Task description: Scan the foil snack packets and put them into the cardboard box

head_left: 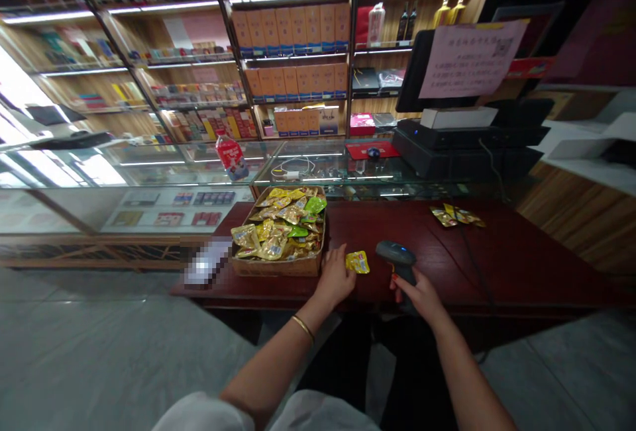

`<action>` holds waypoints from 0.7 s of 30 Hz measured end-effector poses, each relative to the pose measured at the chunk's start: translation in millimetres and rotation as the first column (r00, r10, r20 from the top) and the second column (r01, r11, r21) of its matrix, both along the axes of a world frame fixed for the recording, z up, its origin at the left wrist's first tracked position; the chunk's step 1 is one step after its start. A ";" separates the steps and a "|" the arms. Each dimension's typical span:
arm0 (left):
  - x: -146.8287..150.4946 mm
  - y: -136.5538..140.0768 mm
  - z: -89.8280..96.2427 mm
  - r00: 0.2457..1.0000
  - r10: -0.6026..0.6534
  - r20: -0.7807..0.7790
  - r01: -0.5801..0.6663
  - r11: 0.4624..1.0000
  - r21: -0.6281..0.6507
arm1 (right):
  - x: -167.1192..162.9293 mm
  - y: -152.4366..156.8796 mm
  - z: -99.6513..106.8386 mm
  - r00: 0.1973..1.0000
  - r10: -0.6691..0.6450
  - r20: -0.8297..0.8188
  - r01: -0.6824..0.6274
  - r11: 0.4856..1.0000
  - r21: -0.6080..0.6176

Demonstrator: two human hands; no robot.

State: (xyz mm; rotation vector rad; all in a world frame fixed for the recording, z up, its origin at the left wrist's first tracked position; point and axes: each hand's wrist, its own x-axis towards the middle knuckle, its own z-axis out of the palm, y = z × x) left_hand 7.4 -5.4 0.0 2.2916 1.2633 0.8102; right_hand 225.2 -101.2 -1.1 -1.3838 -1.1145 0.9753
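My left hand (338, 277), with a gold bangle at its wrist, is closed on the left edge of a small yellow snack packet (358, 262) low over the dark red table. My right hand (416, 290) grips a dark grey barcode scanner (396, 252) by its handle. A small blue light shows on the scanner's top, and its head points left toward the packet. Left of my left hand stands an open cardboard box (278, 267), heaped with gold, yellow and green snack packets (278, 222).
Several packets (457, 215) lie at the table's right, beside a dark cable (470, 255). A blurred-out flat object (209, 262) lies at the left edge. Behind are a glass counter (318, 146), a red drink bottle (231, 156), a monitor (416, 73) and stocked shelves (293, 53).
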 end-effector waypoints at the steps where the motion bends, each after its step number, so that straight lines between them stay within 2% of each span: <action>1: 0.1 0.0 1.1 1.000 0.003 -0.008 -0.003 1.000 -0.005 | 0.0 -0.2 1.8 1.000 0.002 0.000 -0.002 1.000 -0.005; 5: 1.2 -1.2 1.6 1.000 -0.002 0.013 0.002 1.000 0.010 | 1.6 -1.2 5.0 1.000 0.021 -0.002 -0.021 1.000 -0.018; 10: 2.1 -0.3 -4.5 0.999 -0.047 0.024 0.046 0.998 0.039 | 4.8 -0.5 -1.9 1.000 0.026 -0.009 -0.026 1.000 -0.008; 21: -4.7 1.3 -3.8 0.994 0.007 0.109 -0.011 0.999 0.035 | 0.4 -1.9 -6.7 1.000 0.006 0.015 -0.006 1.000 -0.017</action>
